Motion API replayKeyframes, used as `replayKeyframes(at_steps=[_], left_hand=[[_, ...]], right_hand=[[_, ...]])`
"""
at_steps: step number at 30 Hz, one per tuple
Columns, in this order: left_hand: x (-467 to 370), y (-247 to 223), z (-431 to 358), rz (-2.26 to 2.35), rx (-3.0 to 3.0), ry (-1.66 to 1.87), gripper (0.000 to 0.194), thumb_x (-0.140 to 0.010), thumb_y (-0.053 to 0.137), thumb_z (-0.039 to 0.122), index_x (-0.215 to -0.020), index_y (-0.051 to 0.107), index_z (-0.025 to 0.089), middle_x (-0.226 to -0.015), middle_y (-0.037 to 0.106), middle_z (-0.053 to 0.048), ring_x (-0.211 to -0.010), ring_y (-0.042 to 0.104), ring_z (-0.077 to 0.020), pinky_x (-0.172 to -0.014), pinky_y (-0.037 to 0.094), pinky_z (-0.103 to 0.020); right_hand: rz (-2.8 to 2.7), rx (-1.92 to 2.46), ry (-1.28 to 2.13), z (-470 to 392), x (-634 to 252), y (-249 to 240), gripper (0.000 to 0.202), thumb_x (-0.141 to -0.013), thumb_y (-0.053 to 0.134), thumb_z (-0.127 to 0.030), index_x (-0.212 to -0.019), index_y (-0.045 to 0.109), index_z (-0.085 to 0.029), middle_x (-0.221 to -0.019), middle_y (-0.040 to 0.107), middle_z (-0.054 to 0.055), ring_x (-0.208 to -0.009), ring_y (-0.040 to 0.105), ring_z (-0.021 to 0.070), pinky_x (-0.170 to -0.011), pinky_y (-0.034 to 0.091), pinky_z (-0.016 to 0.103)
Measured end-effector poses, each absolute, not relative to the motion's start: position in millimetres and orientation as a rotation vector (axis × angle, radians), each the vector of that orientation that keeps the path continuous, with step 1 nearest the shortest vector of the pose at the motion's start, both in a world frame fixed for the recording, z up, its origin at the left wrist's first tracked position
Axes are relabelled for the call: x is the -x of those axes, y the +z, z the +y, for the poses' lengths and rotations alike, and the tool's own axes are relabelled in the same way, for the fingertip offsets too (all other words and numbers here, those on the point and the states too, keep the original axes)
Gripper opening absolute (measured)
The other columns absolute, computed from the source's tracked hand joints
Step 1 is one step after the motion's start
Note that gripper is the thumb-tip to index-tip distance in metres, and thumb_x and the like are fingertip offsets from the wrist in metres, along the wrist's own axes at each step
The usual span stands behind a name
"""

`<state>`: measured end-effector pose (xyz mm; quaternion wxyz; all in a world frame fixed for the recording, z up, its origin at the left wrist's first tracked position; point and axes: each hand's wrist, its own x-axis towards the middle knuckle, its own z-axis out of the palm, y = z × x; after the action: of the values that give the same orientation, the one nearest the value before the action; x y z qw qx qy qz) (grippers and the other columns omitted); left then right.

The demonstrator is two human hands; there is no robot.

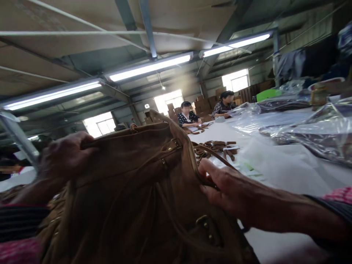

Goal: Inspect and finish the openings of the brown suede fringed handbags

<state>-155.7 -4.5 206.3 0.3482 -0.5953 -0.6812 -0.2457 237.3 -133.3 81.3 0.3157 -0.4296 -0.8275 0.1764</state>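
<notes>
A large brown leather bag (118,205) fills the lower middle of the view, held up close to me. It has a zipper along its right side, thin straps and a metal buckle. My left hand (67,152) grips the bag's upper left edge, slightly blurred. On the other side, my right hand (220,183) is closed on the zipped right edge, thumb on top. The inside of the bag is hidden. Just beyond the right hand lies a pile of brown leather straps (216,150).
A white-covered table (264,161) stretches away to the right. Clear plastic-wrapped items (316,128) lie along its right side. Two people (188,115) sit at its far end. Fluorescent lights (154,68) hang overhead, and a metal post (19,137) stands at left.
</notes>
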Motion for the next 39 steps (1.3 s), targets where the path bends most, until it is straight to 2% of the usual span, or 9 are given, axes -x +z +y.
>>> replayKeyframes(at_steps=[5, 9, 12, 17, 20, 22, 29, 35, 39], left_hand=[[106.8, 113.1, 32.6, -1.545, 1.831, 0.003, 0.038, -0.085, 0.047, 0.005, -0.115, 0.069, 0.014, -0.116, 0.071, -0.016, -0.108, 0.061, -0.0334, -0.083, 0.048, -0.043], [47.7, 42.9, 42.7, -1.354, 2.133, 0.055, 0.048, -0.083, 0.05, 0.001, -0.12, 0.069, 0.024, -0.143, 0.06, -0.009, -0.136, 0.047, -0.0285, -0.11, 0.038, -0.047], [-2.4, 14.6, 65.0, -1.425, 2.484, -0.114, 0.027, -0.097, 0.047, 0.02, -0.102, 0.073, 0.021, -0.12, 0.07, -0.014, -0.122, 0.057, -0.0303, -0.109, 0.039, -0.047], [-57.8, -34.9, 119.4, -1.737, 2.565, -0.344, 0.043, -0.095, 0.052, 0.055, -0.079, 0.073, 0.02, -0.1, 0.072, -0.016, -0.106, 0.063, -0.0364, -0.094, 0.046, -0.051], [-68.3, -68.9, 137.3, -1.906, 2.535, -0.616, 0.037, -0.084, 0.066, 0.053, -0.077, 0.072, 0.017, -0.112, 0.07, -0.02, -0.117, 0.056, -0.044, -0.101, 0.035, -0.063], [-66.8, -85.7, 143.2, -1.996, 2.526, -0.826, 0.03, -0.077, 0.072, 0.046, -0.082, 0.071, 0.017, -0.116, 0.069, -0.019, -0.121, 0.053, -0.0442, -0.105, 0.031, -0.064], [-46.2, -91.7, 165.3, -2.067, 2.723, -1.556, 0.026, -0.068, 0.065, 0.017, -0.093, 0.069, 0.014, -0.088, 0.073, -0.008, -0.08, 0.067, -0.0216, -0.073, 0.052, -0.033], [-44.6, -84.7, 170.9, -1.955, 2.737, -1.913, 0.03, -0.077, 0.068, 0.043, -0.089, 0.065, 0.015, -0.078, 0.069, -0.004, -0.068, 0.061, -0.0158, -0.062, 0.045, -0.026], [-46.8, -90.1, 175.9, -1.92, 2.735, -1.893, 0.027, -0.078, 0.069, 0.043, -0.076, 0.06, 0.017, -0.065, 0.059, 0.002, -0.059, 0.052, -0.0125, -0.059, 0.039, -0.024]], right_hand=[[-2.341, 1.334, 0.511, -94.1, -226.8, -40.0, 0.032, -0.095, 0.044, -0.023, -0.123, 0.049, -0.012, -0.095, 0.071, 0.014, -0.081, 0.065, 0.0235, -0.068, 0.045, 0.032], [-2.361, 1.282, 0.323, -74.8, -227.4, -111.5, 0.033, -0.093, 0.045, -0.023, -0.122, 0.054, -0.013, -0.097, 0.074, 0.015, -0.081, 0.067, 0.025, -0.072, 0.045, 0.034], [-2.394, 1.26, 0.461, -75.6, -231.0, -104.2, 0.026, -0.093, 0.047, -0.027, -0.115, 0.058, -0.017, -0.089, 0.073, 0.011, -0.073, 0.065, 0.0222, -0.067, 0.043, 0.032], [-2.456, 1.331, 0.77, -59.3, -244.5, -58.3, 0.012, -0.086, 0.061, -0.035, -0.091, 0.063, -0.024, -0.076, 0.069, 0.003, -0.064, 0.061, 0.0192, -0.052, 0.033, 0.028], [-2.331, 1.392, 0.962, -21.6, -259.9, -47.5, 0.031, -0.091, 0.056, -0.041, -0.068, 0.054, -0.02, -0.06, 0.059, 0.0, -0.053, 0.057, 0.0147, -0.048, 0.032, 0.024], [-2.171, 1.384, 0.998, 13.3, -269.3, -48.7, 0.032, -0.092, 0.054, -0.041, -0.07, 0.056, -0.019, -0.061, 0.058, 0.0, -0.054, 0.059, 0.0139, -0.051, 0.039, 0.023], [-1.885, 1.327, 0.891, 113.5, -249.4, -70.7, 0.017, -0.079, 0.062, -0.026, -0.09, 0.067, -0.014, -0.076, 0.064, 0.002, -0.064, 0.062, 0.0147, -0.054, 0.044, 0.023], [-1.706, 1.263, 1.067, 121.6, -213.8, -71.9, 0.031, -0.067, 0.066, -0.014, -0.097, 0.062, -0.015, -0.062, 0.055, -0.006, -0.053, 0.051, 0.0093, -0.045, 0.034, 0.019], [-1.598, 1.314, 1.169, 110.9, -221.0, -61.8, 0.033, -0.069, 0.068, -0.018, -0.1, 0.058, -0.017, -0.067, 0.058, -0.005, -0.056, 0.057, 0.0108, -0.043, 0.035, 0.018]])
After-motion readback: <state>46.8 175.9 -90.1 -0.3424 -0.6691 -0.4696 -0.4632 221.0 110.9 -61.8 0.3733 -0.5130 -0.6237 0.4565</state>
